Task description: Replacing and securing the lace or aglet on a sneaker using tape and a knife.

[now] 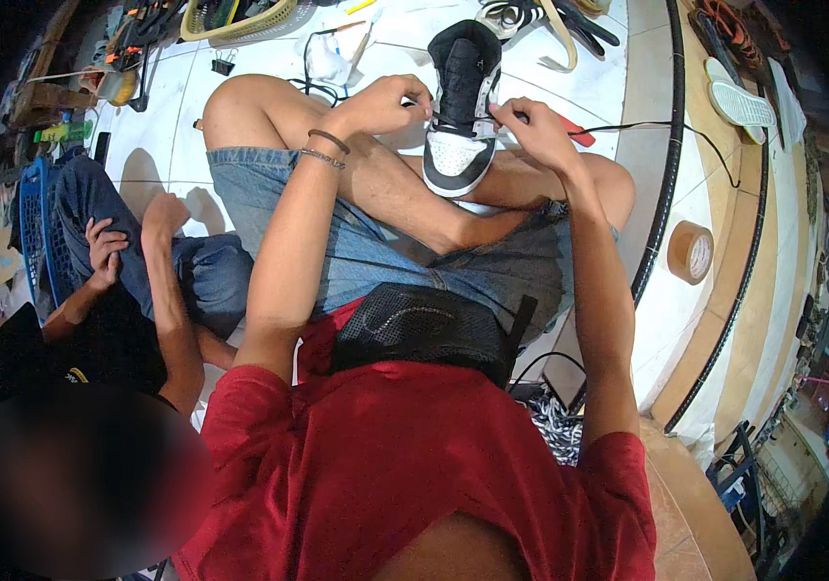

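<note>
A black-and-white high-top sneaker (pixel 461 111) rests over my crossed legs, its white perforated toe pointing toward me. A black shoelace (pixel 453 122) runs across its lower eyelets and out to both sides. At the shoe's left edge, the fingers of my left hand (pixel 393 105) are pinched on the lace; two bracelets circle that wrist. On the other side, my right hand (pixel 533 129) is closed on the lace, close to the shoe's right edge. The lace ends are too small to make out.
A co-worker's hand (pixel 105 250) rests near a bent knee at left. A yellow basket (pixel 240 25), a black binder clip (pixel 224 64) and a white shoe sole (pixel 741 103) lie around. Beside my right knee are a red object (pixel 580 134) with a cord and a tape roll (pixel 690 253).
</note>
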### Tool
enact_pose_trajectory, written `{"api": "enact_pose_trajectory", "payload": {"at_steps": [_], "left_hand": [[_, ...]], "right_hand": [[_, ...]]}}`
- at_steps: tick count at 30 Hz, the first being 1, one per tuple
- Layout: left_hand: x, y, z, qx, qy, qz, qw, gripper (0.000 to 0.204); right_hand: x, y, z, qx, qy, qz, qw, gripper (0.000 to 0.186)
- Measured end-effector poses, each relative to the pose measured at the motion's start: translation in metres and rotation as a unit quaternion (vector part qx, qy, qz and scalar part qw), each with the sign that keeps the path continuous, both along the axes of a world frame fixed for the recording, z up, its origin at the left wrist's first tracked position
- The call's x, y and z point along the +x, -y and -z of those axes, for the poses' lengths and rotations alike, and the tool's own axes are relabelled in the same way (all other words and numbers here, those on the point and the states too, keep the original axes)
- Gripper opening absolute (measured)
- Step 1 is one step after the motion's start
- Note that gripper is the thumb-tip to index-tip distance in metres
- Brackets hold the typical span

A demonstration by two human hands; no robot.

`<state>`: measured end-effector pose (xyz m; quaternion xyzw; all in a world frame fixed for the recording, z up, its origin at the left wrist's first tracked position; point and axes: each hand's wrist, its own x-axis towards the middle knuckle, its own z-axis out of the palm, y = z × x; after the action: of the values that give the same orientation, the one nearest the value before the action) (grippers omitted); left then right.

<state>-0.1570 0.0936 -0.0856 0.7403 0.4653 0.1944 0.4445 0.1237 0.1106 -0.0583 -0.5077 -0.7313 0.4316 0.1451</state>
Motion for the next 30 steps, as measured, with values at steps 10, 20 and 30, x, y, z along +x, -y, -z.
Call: {"api": "enact_pose_trajectory", "payload": {"at_steps": [10,20,30], "left_hand": [[0.003,0.0,0.0,-0.003,-0.007,0.002,1.0,0.017],[0.004,0.003,-0.004,-0.025,0.002,-0.011,1.0,0.014],[0.006,-0.007,0.01,-0.082,0.027,-0.036,0.996,0.013]], "right_hand": [[0.004,-0.007,0.013,0.021,-0.013,-0.036,0.999,0.036],[0.02,0.006,0.046,0.115,-0.069,0.018,0.991,0.029],[-0.006,0.006,0.067,-0.181,-0.273,0.114,0.938,0.017]]}}
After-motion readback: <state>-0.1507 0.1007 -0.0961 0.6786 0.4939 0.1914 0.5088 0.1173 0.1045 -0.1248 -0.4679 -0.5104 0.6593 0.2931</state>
